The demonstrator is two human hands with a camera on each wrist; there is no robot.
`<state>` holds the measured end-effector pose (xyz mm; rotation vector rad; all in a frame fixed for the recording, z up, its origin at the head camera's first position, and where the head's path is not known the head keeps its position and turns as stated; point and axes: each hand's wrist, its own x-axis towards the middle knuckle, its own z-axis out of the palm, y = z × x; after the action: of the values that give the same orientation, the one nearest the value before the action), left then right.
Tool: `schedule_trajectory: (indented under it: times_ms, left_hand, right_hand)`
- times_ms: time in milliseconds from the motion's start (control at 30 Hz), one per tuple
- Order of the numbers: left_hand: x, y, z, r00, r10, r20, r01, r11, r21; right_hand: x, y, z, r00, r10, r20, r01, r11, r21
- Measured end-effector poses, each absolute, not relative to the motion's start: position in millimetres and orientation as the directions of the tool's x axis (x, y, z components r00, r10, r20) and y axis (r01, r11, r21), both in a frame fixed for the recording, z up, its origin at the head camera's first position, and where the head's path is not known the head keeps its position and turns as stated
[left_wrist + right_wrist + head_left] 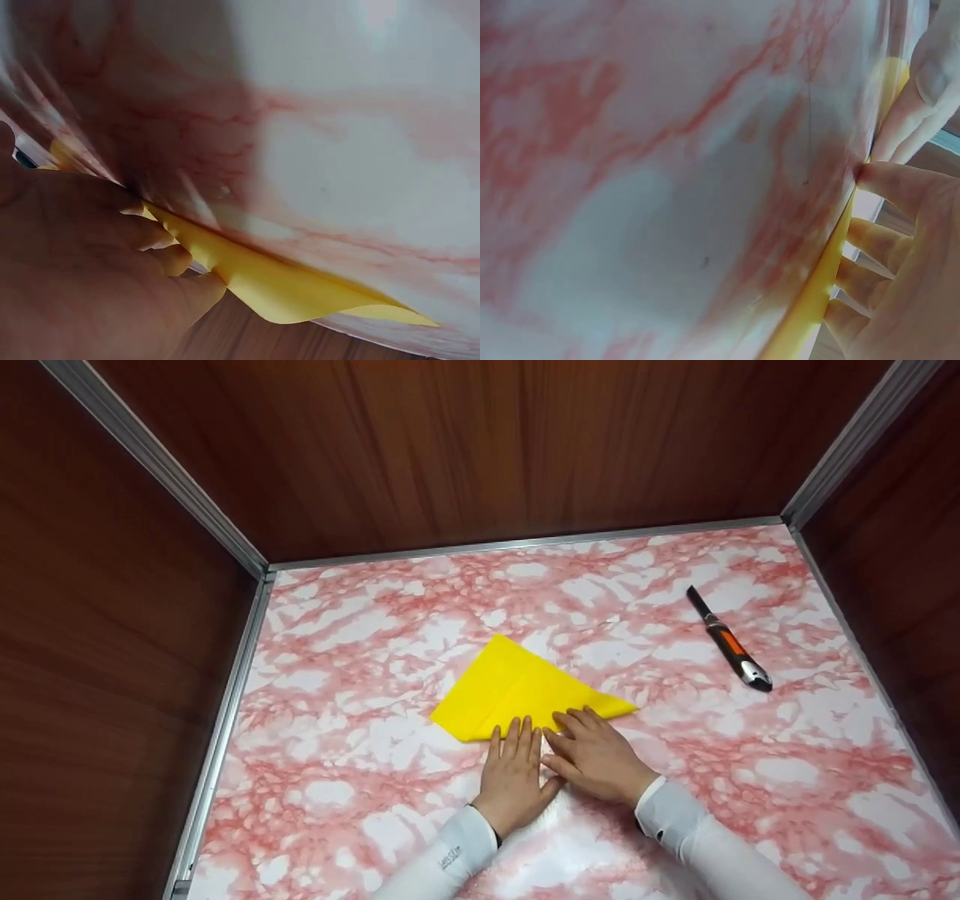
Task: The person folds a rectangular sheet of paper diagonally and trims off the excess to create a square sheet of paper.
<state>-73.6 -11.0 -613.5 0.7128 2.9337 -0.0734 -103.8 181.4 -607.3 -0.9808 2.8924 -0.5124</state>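
A sheet of yellow paper (pixel 517 679), folded over along its near edge, lies on the marbled tabletop with one corner pointing away from me. My left hand (pixel 514 780) rests its straight fingertips on the middle of that near edge. Just right of it, my right hand (pixel 596 754) touches the same edge with spread fingers, its thumb close to the left hand. In the left wrist view, the paper's edge (pixel 262 281) bulges slightly up beyond the fingers. The right wrist view has the right fingertips along the yellow edge (pixel 806 319). Neither hand curls round the paper.
A black and orange utility knife (pixel 731 649) lies at the right of the pink and white tabletop (pixel 337 660). Brown wood-grain panels (pixel 525 450) with metal edging (pixel 525 544) stand at the back, left and right.
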Motion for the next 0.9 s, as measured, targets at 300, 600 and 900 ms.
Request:
schedule_trajectory:
  times_ms: [300, 600, 900]
  left_hand:
    - [-72, -17, -612, -0.874, 0.444, -0.197, 0.424, 0.895, 0.136]
    - [-72, -5, -601, -0.895, 0.372, -0.246, 0.386, 0.922, -0.009]
    - [-72, -12, -606, -0.883, 0.406, -0.236, 0.415, 0.910, 0.013]
  right_hand:
    - [-101, 181, -609, -0.803, -0.594, 0.048, -0.574, 0.748, -0.334]
    - [-101, 181, -610, -0.798, -0.597, 0.078, -0.586, 0.741, -0.329]
    - [-102, 182, -609, -0.800, -0.596, 0.067, -0.582, 0.744, -0.329]
